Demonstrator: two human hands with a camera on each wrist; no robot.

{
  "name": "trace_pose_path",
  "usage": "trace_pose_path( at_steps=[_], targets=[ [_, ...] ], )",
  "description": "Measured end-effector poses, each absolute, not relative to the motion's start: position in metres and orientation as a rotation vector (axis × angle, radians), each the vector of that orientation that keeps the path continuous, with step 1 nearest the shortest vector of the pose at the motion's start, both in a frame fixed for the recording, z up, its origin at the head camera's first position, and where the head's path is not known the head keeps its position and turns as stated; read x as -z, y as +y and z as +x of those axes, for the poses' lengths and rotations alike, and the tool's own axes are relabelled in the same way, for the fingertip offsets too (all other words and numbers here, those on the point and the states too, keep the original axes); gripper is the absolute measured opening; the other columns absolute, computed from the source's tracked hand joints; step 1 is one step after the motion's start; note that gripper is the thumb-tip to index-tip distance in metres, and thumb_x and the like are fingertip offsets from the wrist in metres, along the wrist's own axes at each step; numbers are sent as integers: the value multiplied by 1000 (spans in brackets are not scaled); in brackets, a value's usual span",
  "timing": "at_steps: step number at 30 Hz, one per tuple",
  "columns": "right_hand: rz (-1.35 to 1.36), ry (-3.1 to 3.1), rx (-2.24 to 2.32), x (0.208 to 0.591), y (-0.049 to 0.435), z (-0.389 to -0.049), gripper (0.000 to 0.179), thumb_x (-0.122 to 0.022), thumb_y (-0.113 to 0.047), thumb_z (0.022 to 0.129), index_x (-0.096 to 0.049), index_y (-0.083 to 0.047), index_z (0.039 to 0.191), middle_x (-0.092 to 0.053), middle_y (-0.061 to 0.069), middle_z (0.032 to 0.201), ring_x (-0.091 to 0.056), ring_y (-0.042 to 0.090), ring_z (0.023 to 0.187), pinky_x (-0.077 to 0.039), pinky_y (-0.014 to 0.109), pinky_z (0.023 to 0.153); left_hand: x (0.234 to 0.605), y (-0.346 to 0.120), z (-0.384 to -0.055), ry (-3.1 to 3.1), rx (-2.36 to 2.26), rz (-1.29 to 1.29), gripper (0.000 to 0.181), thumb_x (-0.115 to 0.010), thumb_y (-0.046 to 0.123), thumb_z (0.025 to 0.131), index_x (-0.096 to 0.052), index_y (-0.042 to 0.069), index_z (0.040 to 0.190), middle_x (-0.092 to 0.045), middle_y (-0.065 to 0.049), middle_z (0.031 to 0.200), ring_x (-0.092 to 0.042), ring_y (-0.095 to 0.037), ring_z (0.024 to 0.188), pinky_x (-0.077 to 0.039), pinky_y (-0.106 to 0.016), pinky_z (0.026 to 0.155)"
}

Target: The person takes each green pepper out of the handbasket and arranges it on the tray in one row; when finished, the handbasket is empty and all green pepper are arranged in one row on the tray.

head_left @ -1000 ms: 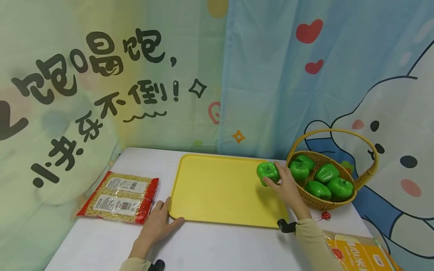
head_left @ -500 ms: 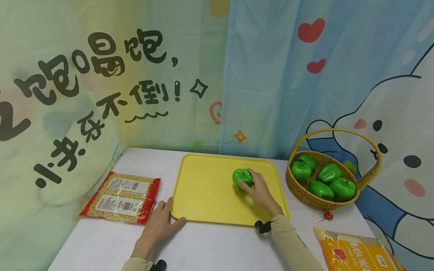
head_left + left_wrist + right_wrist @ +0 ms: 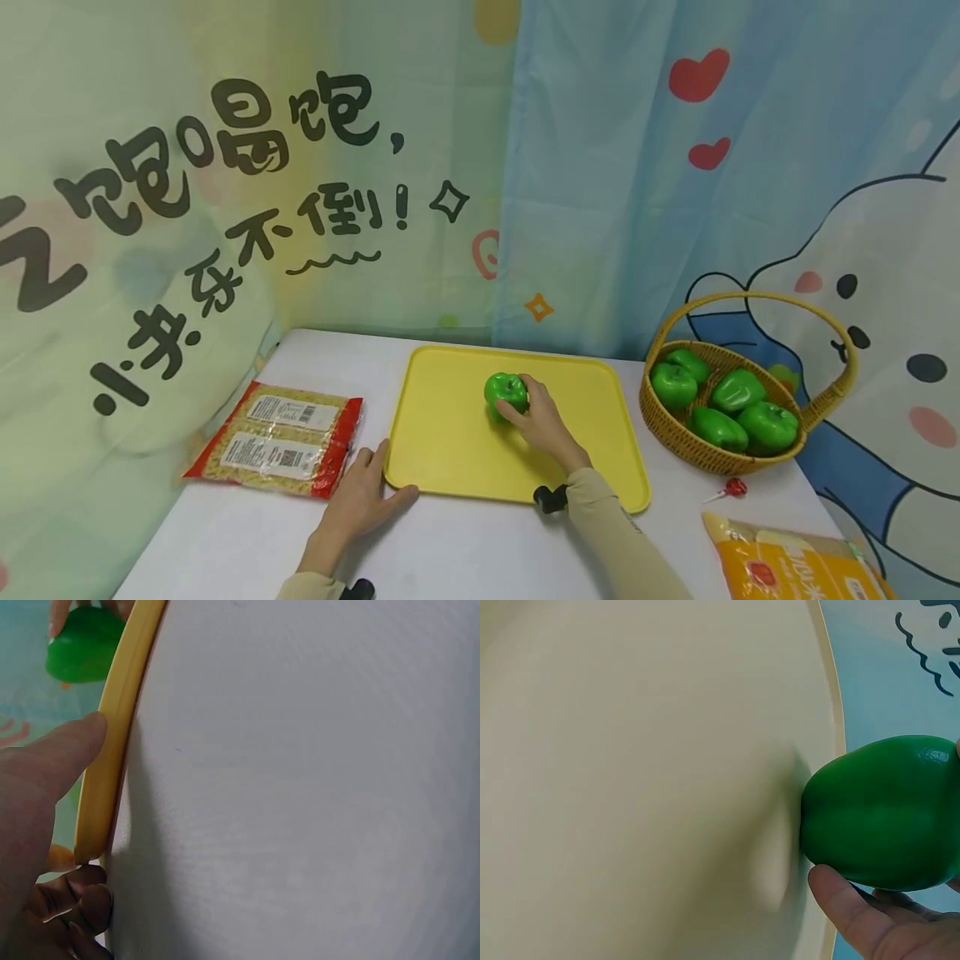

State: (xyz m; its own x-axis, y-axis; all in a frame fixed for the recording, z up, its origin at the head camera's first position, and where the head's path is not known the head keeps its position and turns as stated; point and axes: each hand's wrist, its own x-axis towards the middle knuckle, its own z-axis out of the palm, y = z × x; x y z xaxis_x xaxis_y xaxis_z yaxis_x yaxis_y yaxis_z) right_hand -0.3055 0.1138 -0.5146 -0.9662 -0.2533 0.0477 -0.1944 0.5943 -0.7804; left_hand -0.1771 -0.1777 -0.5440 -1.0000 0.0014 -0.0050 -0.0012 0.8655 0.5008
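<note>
The worktop (image 3: 450,550) is carrying the yellow tray (image 3: 450,450); the left hand (image 3: 362,496) is resting, fingers spread, at its near-left corner. The right hand (image 3: 543,423), now farther left, is pinching the green pepper (image 3: 502,392) mid-tray, stem end upward, long axis upright.

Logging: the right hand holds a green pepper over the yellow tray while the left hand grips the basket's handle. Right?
Not quite: the head view shows the left hand at the corner of the yellow tray, away from the basket. The right hand does hold a green pepper over the tray.
</note>
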Motion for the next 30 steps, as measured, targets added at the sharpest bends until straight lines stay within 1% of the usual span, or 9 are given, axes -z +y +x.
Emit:
trace_pose_path(
  at_steps=[6, 14, 22, 30],
  targets=[
    [-415, 2708, 1347, 516, 85, -309, 77, -62, -48, 97, -31, -3, 152, -39, 23, 149, -48, 39, 131, -43, 57, 107, 544, -179, -176, 3023, -799, -12, 98, -76, 60, 80, -42, 1, 151, -57, -11, 110, -49, -16, 85, -51, -40, 82],
    [-465, 2669, 1330, 513, 50, -310, 83, -60, -55, 96, -29, -4, 153, -40, 22, 147, -49, 37, 129, -44, 55, 106, 543, -176, -175, 3042, -815, 22, 96, -76, 58, 81, -42, 0, 150, -58, -14, 114, -55, -17, 89, -53, -44, 87],
    [-456, 2688, 1331, 516, 10, -306, 84, -60, -59, 94, -30, -4, 150, -42, 22, 143, -52, 35, 124, -46, 53, 103, 545, -178, -174, 3043, -787, 3, 96, -75, 59, 81, -43, 0, 150, -58, -14, 113, -53, -16, 87, -53, -42, 85],
    [-409, 2714, 1286, 511, -24, -300, 87, -62, -63, 91, -30, -5, 147, -43, 16, 137, -54, 30, 121, -47, 47, 105, 544, -179, -176, 3054, -804, 20, 95, -76, 58, 81, -42, 2, 151, -56, -11, 108, -50, -15, 83, -50, -38, 78]
  ],
)
